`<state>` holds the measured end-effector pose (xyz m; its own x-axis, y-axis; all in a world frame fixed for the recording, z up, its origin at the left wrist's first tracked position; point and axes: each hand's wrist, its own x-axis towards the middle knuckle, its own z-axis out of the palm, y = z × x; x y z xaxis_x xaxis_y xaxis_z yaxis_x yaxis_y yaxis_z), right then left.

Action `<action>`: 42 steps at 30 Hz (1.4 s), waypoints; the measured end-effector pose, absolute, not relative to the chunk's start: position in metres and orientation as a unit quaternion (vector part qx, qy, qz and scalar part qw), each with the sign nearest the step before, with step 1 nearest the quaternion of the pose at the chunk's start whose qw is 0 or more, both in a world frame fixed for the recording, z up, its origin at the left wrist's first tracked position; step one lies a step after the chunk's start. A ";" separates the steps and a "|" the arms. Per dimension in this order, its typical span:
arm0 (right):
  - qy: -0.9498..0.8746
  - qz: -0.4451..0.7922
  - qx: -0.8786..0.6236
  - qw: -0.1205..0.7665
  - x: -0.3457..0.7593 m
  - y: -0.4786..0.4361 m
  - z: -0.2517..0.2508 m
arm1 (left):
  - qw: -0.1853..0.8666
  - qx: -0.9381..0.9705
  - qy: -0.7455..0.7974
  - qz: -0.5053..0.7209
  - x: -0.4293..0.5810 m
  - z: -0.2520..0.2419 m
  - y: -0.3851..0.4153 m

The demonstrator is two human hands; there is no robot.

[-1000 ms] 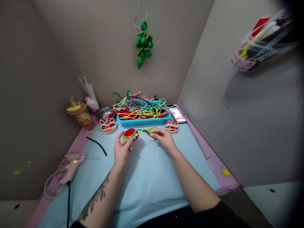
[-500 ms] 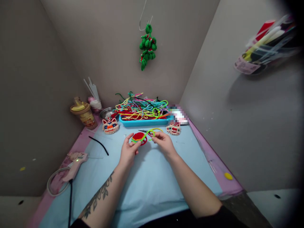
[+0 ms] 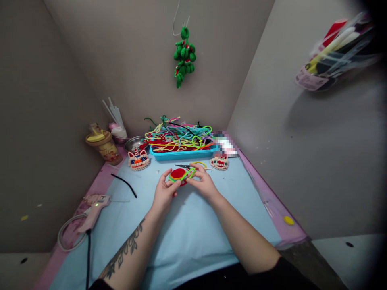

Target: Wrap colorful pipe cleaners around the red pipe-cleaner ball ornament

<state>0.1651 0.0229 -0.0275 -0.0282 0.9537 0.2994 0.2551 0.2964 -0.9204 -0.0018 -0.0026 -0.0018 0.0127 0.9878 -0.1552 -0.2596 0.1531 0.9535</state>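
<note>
My left hand (image 3: 165, 192) pinches a small round red coil of pipe cleaner (image 3: 178, 174) edged with yellow and green, just above the light blue mat (image 3: 187, 233). My right hand (image 3: 203, 182) is closed on the loose green pipe cleaner (image 3: 190, 173) that runs from the coil, fingers right beside the coil. Both hands meet at the middle of the mat, close in front of the blue tray (image 3: 181, 154) heaped with coloured pipe cleaners.
Scissors (image 3: 185, 166) lie behind the hands. Two small woven cat faces (image 3: 138, 159) (image 3: 219, 162) flank the tray. A black pipe cleaner (image 3: 123, 184) and a pink glue gun (image 3: 92, 205) lie left, a yellow cup (image 3: 102, 146) at back left. A green ornament (image 3: 183, 56) hangs above.
My right hand has moved left toward the coil, drawing the green pipe cleaner in around it. My left hand has kept hold of the coil.
</note>
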 end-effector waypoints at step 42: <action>-0.781 -0.013 -0.445 0.438 0.145 0.002 -0.016 | 0.560 0.405 0.474 0.546 0.002 -0.001 -0.006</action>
<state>0.1453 0.0023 -0.0164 -0.2204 0.6840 0.6954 0.7075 0.6029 -0.3687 0.0020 -0.0059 -0.0007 -0.0456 0.9950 -0.0890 -0.2277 0.0764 0.9707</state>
